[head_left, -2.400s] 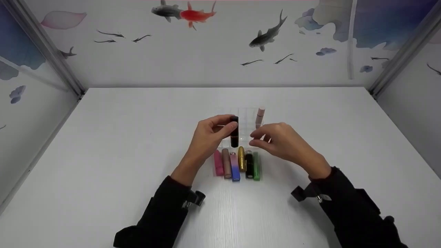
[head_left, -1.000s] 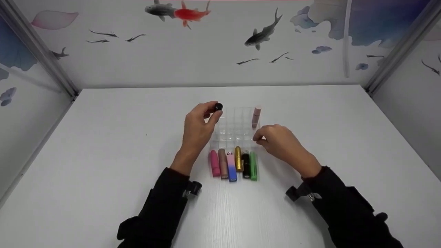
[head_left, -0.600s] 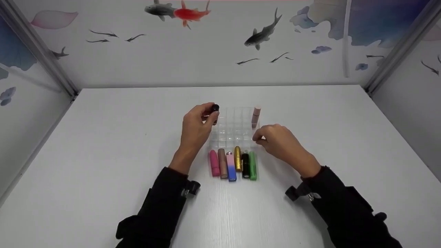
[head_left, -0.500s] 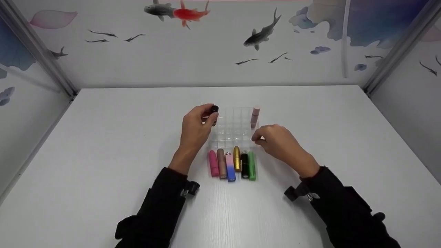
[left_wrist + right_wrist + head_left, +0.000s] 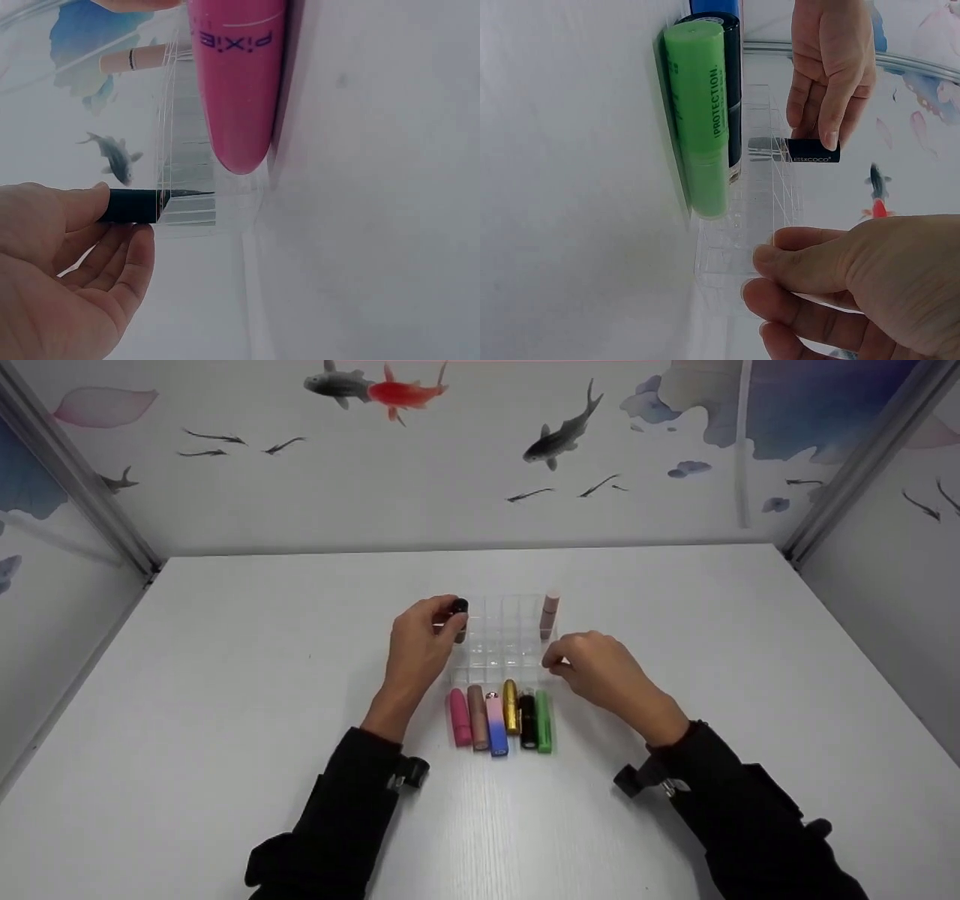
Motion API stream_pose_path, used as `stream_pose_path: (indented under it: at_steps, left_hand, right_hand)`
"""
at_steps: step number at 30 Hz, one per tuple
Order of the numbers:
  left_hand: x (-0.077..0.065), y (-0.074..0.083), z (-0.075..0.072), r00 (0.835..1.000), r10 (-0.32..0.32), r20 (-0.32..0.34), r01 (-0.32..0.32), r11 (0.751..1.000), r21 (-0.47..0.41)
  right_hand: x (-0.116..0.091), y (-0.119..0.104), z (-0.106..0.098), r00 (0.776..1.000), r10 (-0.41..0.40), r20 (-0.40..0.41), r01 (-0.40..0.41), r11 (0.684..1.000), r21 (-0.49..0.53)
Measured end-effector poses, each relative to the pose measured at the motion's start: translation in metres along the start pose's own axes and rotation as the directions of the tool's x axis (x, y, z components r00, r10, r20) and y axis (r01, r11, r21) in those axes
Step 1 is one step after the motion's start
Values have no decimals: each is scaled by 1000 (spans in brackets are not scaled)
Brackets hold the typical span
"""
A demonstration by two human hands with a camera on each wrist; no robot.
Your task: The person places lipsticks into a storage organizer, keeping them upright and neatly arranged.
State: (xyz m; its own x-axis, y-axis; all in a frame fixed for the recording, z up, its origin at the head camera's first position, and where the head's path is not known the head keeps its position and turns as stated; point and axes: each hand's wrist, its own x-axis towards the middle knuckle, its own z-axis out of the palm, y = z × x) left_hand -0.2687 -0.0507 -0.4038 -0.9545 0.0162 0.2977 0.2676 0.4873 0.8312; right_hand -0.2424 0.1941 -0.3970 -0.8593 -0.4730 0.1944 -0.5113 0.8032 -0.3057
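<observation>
Black tube (image 5: 814,151), marked "ESSXCOCO": stood with long axis upright, pinched between thumb and fingers of the left hand (image 5: 422,643); lower end at the left column of the clear rack (image 5: 501,654), depth unclear. Right hand (image 5: 600,664): farther off, fingers bent narrow by the rack's right edge; grip could not be told. Pink tube (image 5: 244,112): read "pixie". Green tube (image 5: 694,112): read "PROTECTION".

A white table (image 5: 187,675) is backed by a pale wall (image 5: 390,495) on which a red fish (image 5: 406,394), grey fish (image 5: 561,435) and a pink petal (image 5: 106,406) are printed, its far corners flanked by metal posts (image 5: 865,463), while a tiny tabletop speck (image 5: 310,656) cannot be clearly identified.
</observation>
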Motion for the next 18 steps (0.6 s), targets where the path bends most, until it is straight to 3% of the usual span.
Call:
stream_pose_path:
  at_steps: [7,12,18]
  left_hand:
    - [0,0,0,1000,-31,-2,31,999,30]
    - [-1,-1,-1,999,-41,7,40,993,112]
    - [-1,-2,-3,991,-122,54,113,983,143]
  right_hand:
    - [1,-1,0,1000,10,10,-10,1000,-1]
    - [0,-1,0,1000,14,8,-14,1000,0]
    - [1,1,0,1000,17,2,-17,1000,-2]
